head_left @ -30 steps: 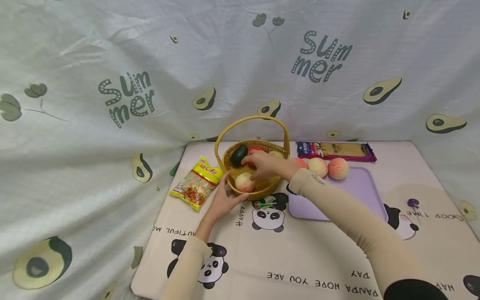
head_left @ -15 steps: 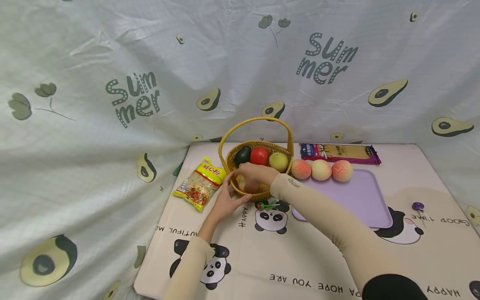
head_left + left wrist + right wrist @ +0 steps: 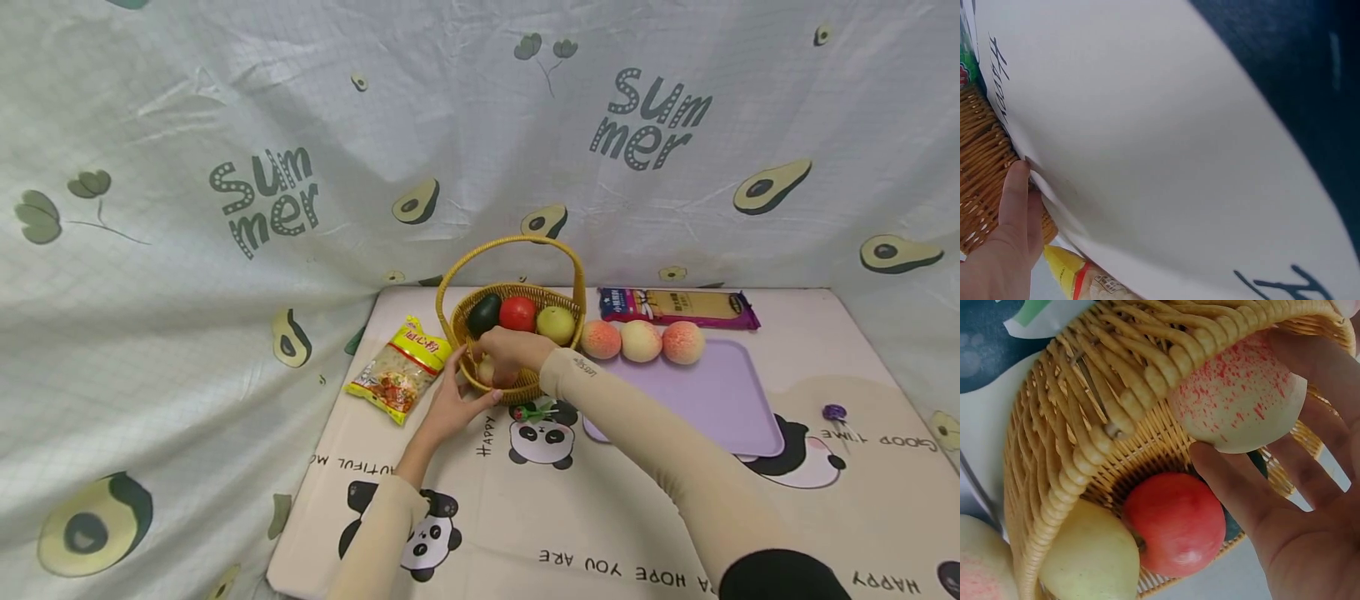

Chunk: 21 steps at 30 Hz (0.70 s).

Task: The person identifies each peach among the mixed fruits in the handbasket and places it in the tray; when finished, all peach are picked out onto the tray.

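Observation:
A yellow wicker basket (image 3: 517, 392) with a tall hoop handle stands near the back of the table. Inside lie a dark green avocado-like fruit (image 3: 483, 316), a red tomato-like fruit (image 3: 518, 314), a yellow-green pear-like fruit (image 3: 556, 325) and a pale, red-speckled peach (image 3: 1241, 394). My right hand (image 3: 513, 354) reaches into the near side, thumb and fingers round the peach, which it mostly covers in the head view. My left hand (image 3: 448, 407) rests against the basket's left front with thumb spread; in the left wrist view its straight fingers (image 3: 1015, 194) touch the wicker wall.
A yellow noodle bag (image 3: 399, 369) lies left of the basket. Right of it, several peaches (image 3: 641, 341) line the back edge of a purple tray (image 3: 705, 400). Behind is a long packet (image 3: 678, 307). A green-wrapped lollipop (image 3: 534, 412) and a purple lollipop (image 3: 834, 412) lie on the table.
My right hand has moved from over the red fruit toward the basket's near side and taken hold of the peach there. The left hand has stayed at the basket.

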Motion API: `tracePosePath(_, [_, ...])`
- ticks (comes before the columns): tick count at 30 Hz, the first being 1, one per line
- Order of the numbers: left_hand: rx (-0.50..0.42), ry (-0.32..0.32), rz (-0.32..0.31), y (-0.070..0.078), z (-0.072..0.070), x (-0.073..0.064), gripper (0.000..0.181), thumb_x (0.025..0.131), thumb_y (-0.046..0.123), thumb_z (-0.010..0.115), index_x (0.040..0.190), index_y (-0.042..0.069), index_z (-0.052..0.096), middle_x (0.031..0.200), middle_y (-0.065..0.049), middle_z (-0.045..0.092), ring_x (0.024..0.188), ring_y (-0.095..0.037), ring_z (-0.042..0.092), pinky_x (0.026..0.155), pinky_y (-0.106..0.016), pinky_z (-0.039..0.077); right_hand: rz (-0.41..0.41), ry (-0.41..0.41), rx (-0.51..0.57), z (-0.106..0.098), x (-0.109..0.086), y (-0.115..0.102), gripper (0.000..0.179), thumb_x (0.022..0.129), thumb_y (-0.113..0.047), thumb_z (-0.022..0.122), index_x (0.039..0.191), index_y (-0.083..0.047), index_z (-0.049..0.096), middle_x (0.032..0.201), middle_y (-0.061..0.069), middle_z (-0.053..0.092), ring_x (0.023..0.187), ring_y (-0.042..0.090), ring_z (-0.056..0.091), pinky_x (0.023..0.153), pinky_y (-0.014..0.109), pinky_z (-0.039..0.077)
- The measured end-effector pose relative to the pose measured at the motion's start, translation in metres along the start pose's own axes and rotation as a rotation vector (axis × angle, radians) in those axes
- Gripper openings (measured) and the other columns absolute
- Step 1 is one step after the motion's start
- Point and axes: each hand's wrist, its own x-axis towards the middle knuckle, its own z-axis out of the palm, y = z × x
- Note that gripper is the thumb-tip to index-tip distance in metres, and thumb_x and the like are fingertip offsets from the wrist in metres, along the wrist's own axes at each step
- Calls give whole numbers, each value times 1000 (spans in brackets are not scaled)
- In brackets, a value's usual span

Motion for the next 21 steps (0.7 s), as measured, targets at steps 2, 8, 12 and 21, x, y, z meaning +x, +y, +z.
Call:
tracePosePath(2, [3,1,-4,0,0,0,103,87,47,83,163,40,13,172,-5,20,148,-43,44,120,-57,41,-16,17,-17,0,0,2,49,86,-8,83,133,-12,70,119,9,71,93,20,64,74,26,63])
tracePosePath(8, [7,-2,-17,0,0,1,106,86,50,83,164,39,12,172,-6,19,147,-46,44,119,-59,42,-18,78,-7,-1,-5,10,49,84,-12,85,131,-12,71,125,9,71,104,23,62,89,35,62])
tracePosePath(12, [8,6,-19,0,1,1,108,85,50,84,165,37,12,173,-8,19,147,-46,44,118,-59,43,-23,128,-12,-9,-13,14,52,83,-15,84,133,-12,71,130,9,69,112,26,59,97,39,58])
tracePosePath(21, [6,12,-8,1,1,1,109,84,49,85,165,35,13,172,-11,20,146,-47,45,118,-58,43,-105,234,1,-32,-37,37,49,81,-24,87,126,-9,74,122,11,71,106,25,60,94,38,55])
